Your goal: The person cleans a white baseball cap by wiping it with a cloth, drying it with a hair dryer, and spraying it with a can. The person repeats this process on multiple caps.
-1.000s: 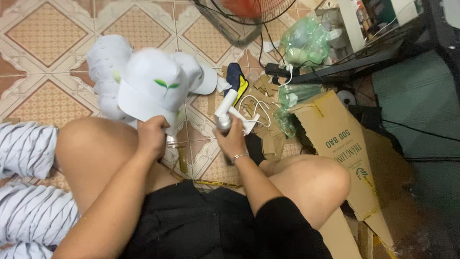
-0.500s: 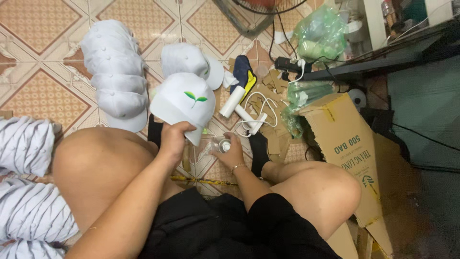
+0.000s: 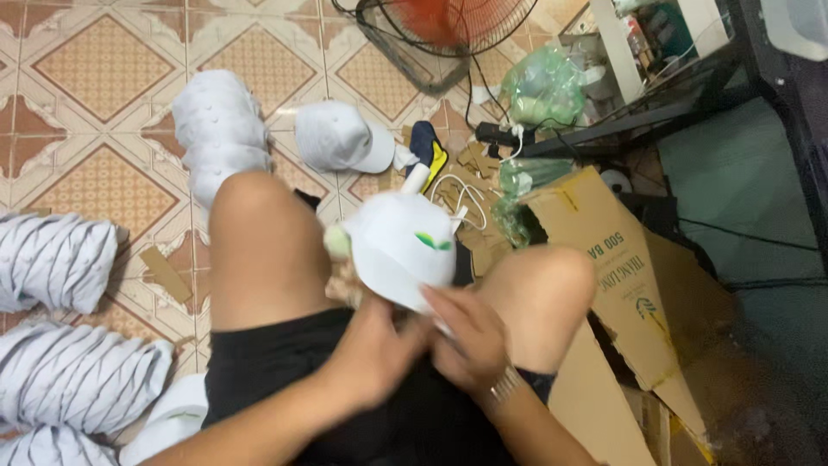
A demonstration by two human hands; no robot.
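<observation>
A white cap with a small green leaf mark (image 3: 401,246) is held over my lap, between my bare knees. My left hand (image 3: 371,354) grips its near edge from below. My right hand (image 3: 466,332) pinches the same edge beside it, a bracelet on the wrist. Another white cap (image 3: 341,138) lies on the tiled floor beyond my knees. A white bottle (image 3: 417,179) pokes up just behind the held cap. A stack of white caps (image 3: 220,129) lies further left on the floor.
Rows of stacked white caps (image 3: 56,259) lie at the left. A flattened cardboard box (image 3: 604,259) leans by my right knee. A fan (image 3: 448,26), green plastic bags (image 3: 543,86), cables and a dark shelf frame crowd the far right.
The cap has come from the floor area in towards my lap. My right hand left the white bottle and now holds the cap's edge with the left. The view tilted down.
</observation>
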